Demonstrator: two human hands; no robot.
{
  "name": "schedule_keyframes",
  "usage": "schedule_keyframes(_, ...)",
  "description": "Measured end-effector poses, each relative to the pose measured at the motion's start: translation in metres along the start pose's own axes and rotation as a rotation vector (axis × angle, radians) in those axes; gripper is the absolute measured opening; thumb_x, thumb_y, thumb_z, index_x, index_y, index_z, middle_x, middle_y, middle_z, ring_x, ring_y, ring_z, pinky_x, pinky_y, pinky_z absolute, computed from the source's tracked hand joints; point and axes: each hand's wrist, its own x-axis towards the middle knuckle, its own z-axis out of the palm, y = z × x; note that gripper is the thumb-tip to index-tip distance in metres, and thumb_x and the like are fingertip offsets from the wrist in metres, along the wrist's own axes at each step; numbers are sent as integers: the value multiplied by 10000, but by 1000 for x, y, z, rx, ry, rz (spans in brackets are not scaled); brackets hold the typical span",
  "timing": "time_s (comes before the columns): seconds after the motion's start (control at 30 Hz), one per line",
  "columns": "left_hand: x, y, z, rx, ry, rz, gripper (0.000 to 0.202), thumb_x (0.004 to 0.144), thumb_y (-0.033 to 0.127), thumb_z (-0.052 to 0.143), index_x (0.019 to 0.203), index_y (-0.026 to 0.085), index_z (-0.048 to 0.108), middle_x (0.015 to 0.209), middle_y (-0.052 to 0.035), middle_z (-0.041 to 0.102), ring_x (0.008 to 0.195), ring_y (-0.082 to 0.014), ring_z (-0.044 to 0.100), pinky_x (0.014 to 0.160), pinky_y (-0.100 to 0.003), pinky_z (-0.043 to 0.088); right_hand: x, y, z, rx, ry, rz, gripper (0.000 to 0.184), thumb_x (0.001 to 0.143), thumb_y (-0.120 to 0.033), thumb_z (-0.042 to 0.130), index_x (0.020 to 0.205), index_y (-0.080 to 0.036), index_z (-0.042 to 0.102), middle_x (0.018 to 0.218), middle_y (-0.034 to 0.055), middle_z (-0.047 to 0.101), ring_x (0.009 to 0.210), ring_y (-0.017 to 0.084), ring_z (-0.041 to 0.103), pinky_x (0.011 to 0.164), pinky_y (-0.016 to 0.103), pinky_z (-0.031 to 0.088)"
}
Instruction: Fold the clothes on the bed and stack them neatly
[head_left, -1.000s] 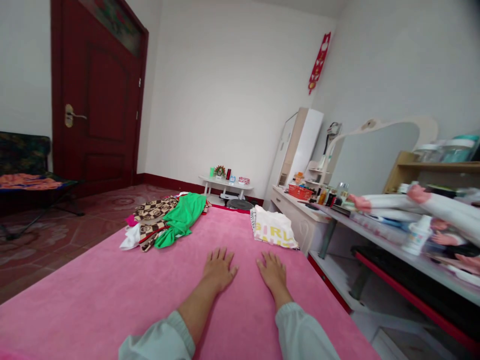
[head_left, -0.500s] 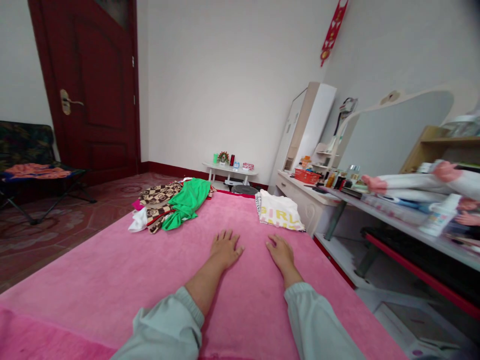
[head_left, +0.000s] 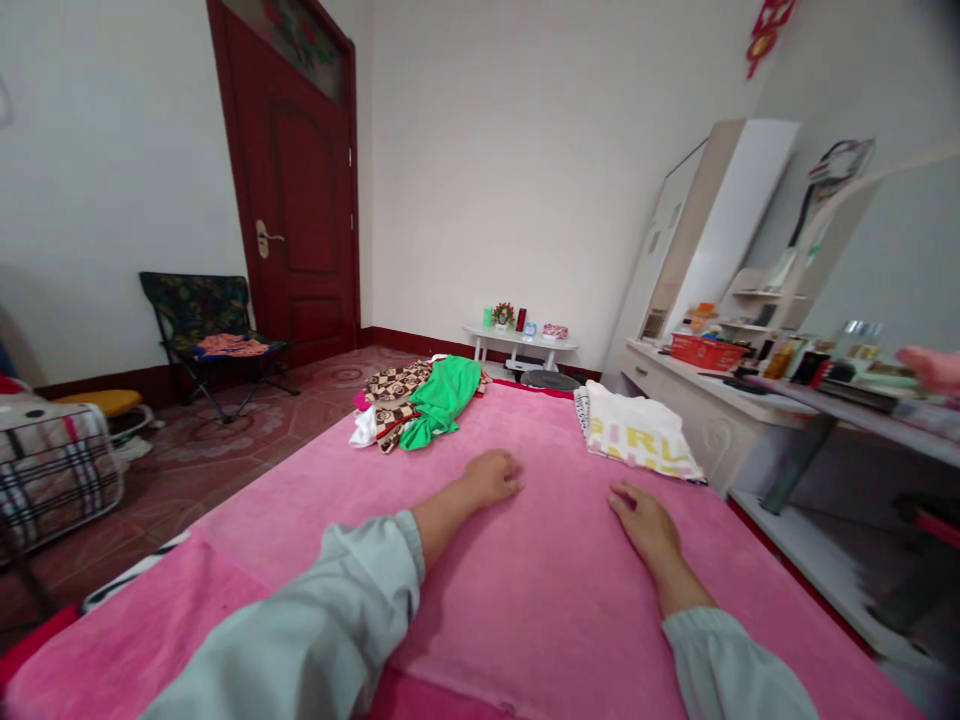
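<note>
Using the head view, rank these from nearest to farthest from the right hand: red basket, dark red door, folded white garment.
From the right hand:
1. Folded white garment, just beyond it on the pink cover.
2. Red basket, on the dresser at the right.
3. Dark red door, across the room at the left.

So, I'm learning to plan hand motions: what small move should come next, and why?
Probably move the left hand toward the green garment: it lies crumpled over patterned clothes, on that hand's side, and the hand appears to hold nothing. The white garment opposite already lies flat.
</note>
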Motion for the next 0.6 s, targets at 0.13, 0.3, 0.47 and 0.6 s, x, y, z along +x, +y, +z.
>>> schedule_keyframes(0.13, 7, -67, -43, 127, 309, -304, 544, 846, 263, 477, 1366, 119, 405, 1467, -164, 337, 1347, -278, 310, 1089, -411, 270, 0, -3, 1, -36, 22, 14, 394, 845, -376, 458, 1133, -191, 654, 1248, 62, 608, 1136, 207, 565, 980, 321, 424)
schedule_keyframes(0.3, 7, -132, -83, 282, 568, -601, 496, 834, 260, 481, 1310, 124, 443, 1380, -176, 436, 1244, -301, 417, 1009, -411, 338, 1, -7, 1, -81, 39, 16, 363, 838, -355, 463, 1108, -208, 658, 1212, 50, 629, 1110, 213, 579, 964, 330, 436)
schedule_keyframes(0.47, 8, -152, -95, 326, 485, -573, 369, 854, 376, 472, 1137, 163, 573, 1122, -145, 627, 1121, -315, 515, 920, -409, 390, 0, -9, 0, -92, 38, 22, 350, 837, -344, 466, 1093, -201, 659, 1176, 52, 644, 1063, 225, 597, 935, 346, 453)
schedule_keyframes(0.6, 17, -152, -92, 251, 394, -608, 390, 799, 468, 557, 1047, 174, 623, 1035, -133, 670, 1024, -311, 580, 843, -385, 426, -1, -11, 0, -104, 49, 19, 343, 838, -330, 474, 1093, -194, 659, 1168, 60, 646, 1069, 221, 593, 940, 333, 446)
